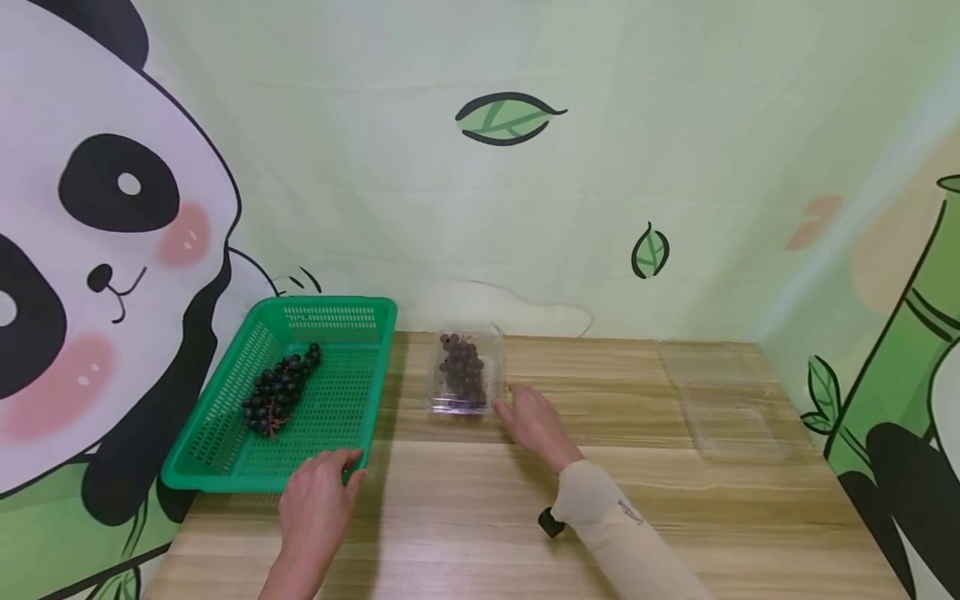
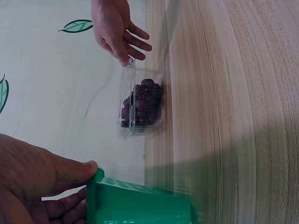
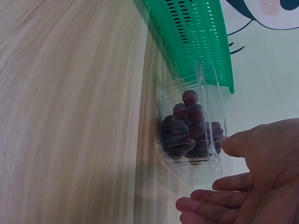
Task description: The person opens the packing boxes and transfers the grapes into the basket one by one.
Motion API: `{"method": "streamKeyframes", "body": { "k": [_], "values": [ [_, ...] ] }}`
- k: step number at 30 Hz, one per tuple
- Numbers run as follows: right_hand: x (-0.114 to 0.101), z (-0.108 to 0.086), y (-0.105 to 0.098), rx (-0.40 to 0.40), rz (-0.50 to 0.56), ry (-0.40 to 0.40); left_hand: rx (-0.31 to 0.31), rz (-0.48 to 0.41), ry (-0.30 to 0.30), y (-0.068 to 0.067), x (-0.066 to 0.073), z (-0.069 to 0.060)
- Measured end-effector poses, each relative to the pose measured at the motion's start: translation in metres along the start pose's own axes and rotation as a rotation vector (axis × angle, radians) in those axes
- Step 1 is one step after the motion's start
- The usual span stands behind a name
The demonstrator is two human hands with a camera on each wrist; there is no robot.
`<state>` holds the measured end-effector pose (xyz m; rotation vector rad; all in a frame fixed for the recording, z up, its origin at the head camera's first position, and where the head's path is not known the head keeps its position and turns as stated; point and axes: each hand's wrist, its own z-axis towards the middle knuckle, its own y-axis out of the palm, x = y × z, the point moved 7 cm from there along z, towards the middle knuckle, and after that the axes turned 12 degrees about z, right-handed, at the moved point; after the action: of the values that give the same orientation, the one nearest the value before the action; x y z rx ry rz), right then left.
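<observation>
My left hand [image 1: 318,500] grips the near right corner of a green plastic basket [image 1: 382,375]; in the left wrist view its thumb lies on the rim with the fingers below. A bunch of dark grapes [image 1: 281,387] lies inside the basket. To the right, a clear plastic box [image 1: 491,367] holds another bunch of grapes [image 1: 461,371], its lid apparently closed. My right hand [image 1: 534,425] is at the box's near right corner. There, the right wrist view shows the thumb at the lid's edge and the other fingers [image 3: 219,198] loosely extended, not wrapped round the box.
More clear plastic pieces [image 1: 731,417], like empty boxes or lids, lie at the table's right side. The wooden table [image 1: 465,517] meets a cloth backdrop [image 1: 555,275] printed with pandas and leaves. A dark strap-like object [image 1: 551,522] shows by the right sleeve.
</observation>
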<state>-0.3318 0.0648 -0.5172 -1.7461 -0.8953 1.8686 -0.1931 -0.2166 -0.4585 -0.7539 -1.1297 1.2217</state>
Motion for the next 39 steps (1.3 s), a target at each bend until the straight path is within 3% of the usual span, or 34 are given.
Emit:
{"method": "streamKeyframes", "body": {
  "k": [15,29,39],
  "values": [
    [0.01,0.009,0.01,0.068,0.29,0.068,0.011,-0.004,0.007,-0.002,0.001,0.0],
    [0.015,0.009,0.015,0.049,0.61,0.193,0.004,-0.004,0.003,0.0,0.001,0.0],
    [0.019,0.008,0.015,0.074,0.656,0.239,-0.004,-0.008,-0.005,0.001,0.0,0.0]
  ]
}}
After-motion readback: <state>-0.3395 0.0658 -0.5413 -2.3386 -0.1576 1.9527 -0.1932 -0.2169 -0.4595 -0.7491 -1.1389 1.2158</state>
